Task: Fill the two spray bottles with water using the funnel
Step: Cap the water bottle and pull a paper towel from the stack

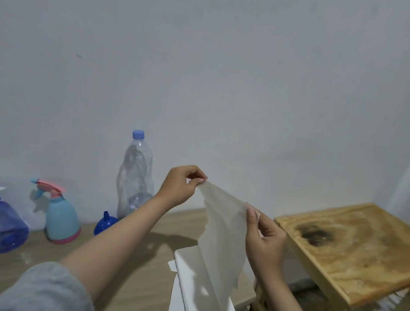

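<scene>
While both hands are raised above the near right corner of the bench (129, 289), the left hand (181, 186) pinches the top corner of a thin white tissue (222, 236) between thumb and fingertips. The right hand (263, 238) pinches the same sheet at its right edge, lower down, so the tissue hangs spread between them. Its lower end reaches a small pile of white tissues (189, 302) lying at the bench's right end, partly over the edge.

Along the back of the bench, by the pale wall (212, 52), stand the task's things. At far left is a translucent blue spray bottle (3, 222) with a white and blue trigger head. Just to its right is a light blue spray bottle (61, 217) with a pink base and pink trigger head. Both stand upright with heads on. Further right a dark blue funnel (105, 223) lies mouth down, spout up, beside a crumpled clear water bottle (135, 174) with a pale blue cap; the left forearm partly hides both.

To the right of the bench stands a low wooden stool (358, 251) with a dark stain on its top.
</scene>
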